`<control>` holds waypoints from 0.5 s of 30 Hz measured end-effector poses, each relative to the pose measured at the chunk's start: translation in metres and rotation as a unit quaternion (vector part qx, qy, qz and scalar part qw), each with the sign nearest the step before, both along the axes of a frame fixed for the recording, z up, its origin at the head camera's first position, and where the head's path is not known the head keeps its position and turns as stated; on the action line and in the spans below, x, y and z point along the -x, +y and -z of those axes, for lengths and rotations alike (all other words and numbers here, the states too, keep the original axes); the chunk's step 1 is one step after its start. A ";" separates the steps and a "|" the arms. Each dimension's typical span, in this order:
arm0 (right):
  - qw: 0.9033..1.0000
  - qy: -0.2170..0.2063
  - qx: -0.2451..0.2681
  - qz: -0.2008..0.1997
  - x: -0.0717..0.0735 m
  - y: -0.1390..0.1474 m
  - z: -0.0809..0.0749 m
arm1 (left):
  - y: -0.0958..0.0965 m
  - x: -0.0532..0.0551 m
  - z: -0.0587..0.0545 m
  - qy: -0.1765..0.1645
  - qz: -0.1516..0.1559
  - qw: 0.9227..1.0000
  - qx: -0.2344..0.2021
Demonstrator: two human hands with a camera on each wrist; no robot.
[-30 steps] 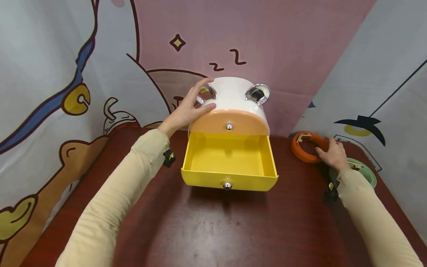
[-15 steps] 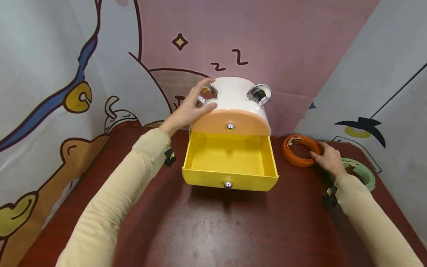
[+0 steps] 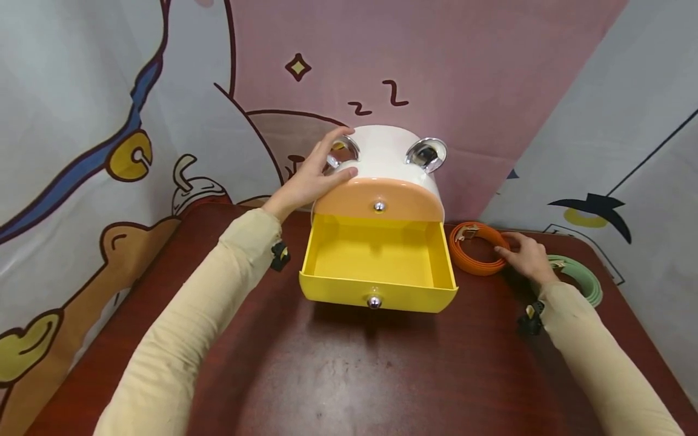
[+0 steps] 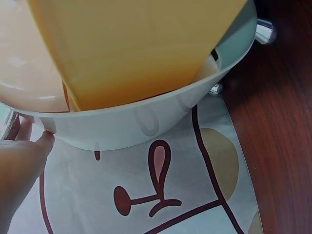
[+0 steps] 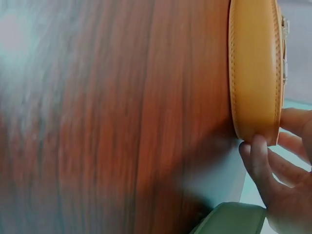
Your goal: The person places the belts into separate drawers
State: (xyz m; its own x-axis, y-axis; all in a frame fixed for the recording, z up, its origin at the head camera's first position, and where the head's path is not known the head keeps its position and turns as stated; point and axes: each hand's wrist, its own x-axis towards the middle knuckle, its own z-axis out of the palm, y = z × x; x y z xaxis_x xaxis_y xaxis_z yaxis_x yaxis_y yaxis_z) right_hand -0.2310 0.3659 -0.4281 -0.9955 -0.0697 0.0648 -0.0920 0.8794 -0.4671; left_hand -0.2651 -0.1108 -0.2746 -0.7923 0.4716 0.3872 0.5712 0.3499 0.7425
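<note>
My left hand [image 3: 311,178] rests on the upper left of a white duck-shaped drawer box [image 3: 384,148], fingers and thumb spread around a shiny round eye. The box's lower yellow drawer [image 3: 376,251] is pulled out, with nothing inside; its upper peach drawer [image 3: 360,197] is closed. To the right, a coiled orange belt [image 3: 474,266] lies on the table, and my right hand [image 3: 528,257] holds its right side between thumb and fingers. In the right wrist view the thumb touches the coil's outer end. Beside that hand is a coiled green belt [image 3: 586,281], partly covered by it.
The dark red wooden table [image 3: 349,375] carries everything. A cartoon-printed cloth [image 3: 458,60] hangs close behind the box and along both sides. The open drawer juts toward the front, its metal knob [image 3: 374,302] foremost.
My right hand and the orange belt have slid left along the table, closer to the yellow drawer. The left hand keeps its place on the box; the head view has shifted slightly.
</note>
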 end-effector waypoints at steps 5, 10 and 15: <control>0.999 -0.047 0.023 -0.010 -0.002 -0.013 -0.002 | 0.001 -0.001 0.001 -0.002 0.000 1.000 -0.003; 0.995 -0.052 0.083 0.005 -0.006 -0.026 0.003 | 0.001 -0.002 0.001 -0.002 0.003 1.000 -0.009; 0.988 -0.024 0.151 0.033 -0.009 -0.035 0.013 | 0.002 -0.001 0.000 -0.008 -0.001 1.000 -0.008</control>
